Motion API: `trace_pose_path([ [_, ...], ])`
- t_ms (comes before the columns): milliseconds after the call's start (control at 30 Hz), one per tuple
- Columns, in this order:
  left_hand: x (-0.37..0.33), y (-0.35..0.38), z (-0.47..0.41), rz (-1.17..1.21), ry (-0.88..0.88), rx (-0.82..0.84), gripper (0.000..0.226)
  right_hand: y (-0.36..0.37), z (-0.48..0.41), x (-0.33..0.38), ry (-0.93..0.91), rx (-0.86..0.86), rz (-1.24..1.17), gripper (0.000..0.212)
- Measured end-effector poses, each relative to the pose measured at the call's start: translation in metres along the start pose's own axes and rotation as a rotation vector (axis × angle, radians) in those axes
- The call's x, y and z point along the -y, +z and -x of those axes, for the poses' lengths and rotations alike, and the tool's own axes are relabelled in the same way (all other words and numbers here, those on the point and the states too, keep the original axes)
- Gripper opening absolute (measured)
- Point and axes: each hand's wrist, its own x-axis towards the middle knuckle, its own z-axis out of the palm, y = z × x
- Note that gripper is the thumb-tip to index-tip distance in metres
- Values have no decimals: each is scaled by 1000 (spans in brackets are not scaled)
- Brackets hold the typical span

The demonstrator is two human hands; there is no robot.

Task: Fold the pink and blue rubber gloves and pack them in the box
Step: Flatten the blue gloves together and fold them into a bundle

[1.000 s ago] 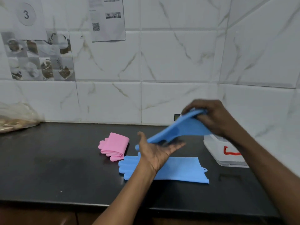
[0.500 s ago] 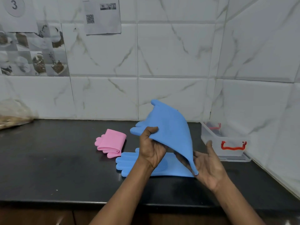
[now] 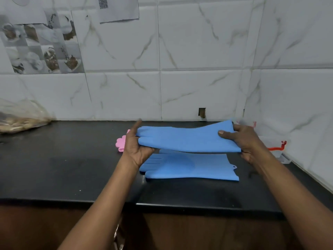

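**mop_n_bucket:** ok so where's everything sitting right now?

**tilefan22:** One blue glove (image 3: 187, 139) is up in the air, stretched out flat between both hands just above the black counter (image 3: 63, 168). Its fingers point left and the cuff is on the right. The left hand (image 3: 137, 150) grips the finger end, curled in under it, with the index finger sticking up on its own. The right hand (image 3: 246, 143) pinches the cuff, thumb on top and the other fingers underneath.

**mop_n_bucket:** and the other one?

**tilefan22:** The second blue glove (image 3: 189, 166) lies flat on the counter right below the held one, facing the same way. The bumpy scrubber patch on its palm faces up, and there's a little hang loop at the cuff. As far as I can see the two aren't touching. The pink glove (image 3: 120, 144) is behind the left hand. Only its fingertips peek out, so I can't tell how it's lying.

**mop_n_bucket:** box?

**tilefan22:** It's a clear plastic box (image 3: 270, 141) with red latches, at the far right of the counter against the tiled wall (image 3: 198, 60). The right hand partly hides it. Both blue gloves are outside it, and it's too blurry to say what's inside.

**mop_n_bucket:** anything else around?

**tilefan22:** There's a crumpled plastic bag (image 3: 21, 120) at the far left of the counter. A sheet of paper (image 3: 119, 9) with a QR code is stuck on the tiles up top.
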Motion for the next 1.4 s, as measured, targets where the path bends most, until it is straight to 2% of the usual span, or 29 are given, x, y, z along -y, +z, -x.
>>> trace_pose_path([
  [133, -1, -10, -3, -253, 3, -388, 42, 5, -7, -23, 136, 18, 123, 16],
  [200, 1, -24, -1, -415, -41, -513, 42, 0, -7, -40, 230, 17, 252, 18],
  [300, 0, -46, 2, -508, -40, -607, 40, -10, -5, -61, 275, -29, 346, 15],
  [433, 2, -50, -2, -640, 62, -657, 37, -8, -6, -72, 202, -63, 456, 14],
  [533, 4, -39, -6, -838, 135, -744, 15, -3, -9, -73, 171, -76, 358, 14],
  [600, -1, -31, -8, -933, 200, -809, 22, -4, -12, -69, 135, -113, 281, 17],
  [700, -4, -32, -8, -937, 150, -765, 16, -10, -15, -66, 68, -178, 297, 12],
  [800, 2, -40, -2, -897, 14, -700, 27, -14, -11, -74, 105, -148, 407, 13],
  [867, 4, -45, 0, -852, 18, -682, 33, -15, -7, -80, 107, -124, 452, 12],
  [933, 2, -47, -2, -834, 45, -675, 29, -16, -6, -82, 99, -122, 460, 20],
  [1000, 0, -45, -5, -888, 51, -690, 21, -15, -7, -83, 95, -140, 480, 29],
  [1067, 0, -41, -8, -977, 38, -696, 21, -15, -9, -84, 97, -163, 479, 29],
  [1167, 2, -43, -10, -1072, 1, -664, 33, -15, -10, -86, 88, -201, 498, 25],
  [1267, 6, -49, -9, -1050, 8, -663, 39, -12, -9, -87, 75, -228, 543, 29],
  [1400, 5, -54, -12, -1019, 49, -710, 25, -9, -8, -87, 39, -243, 630, 34],
])
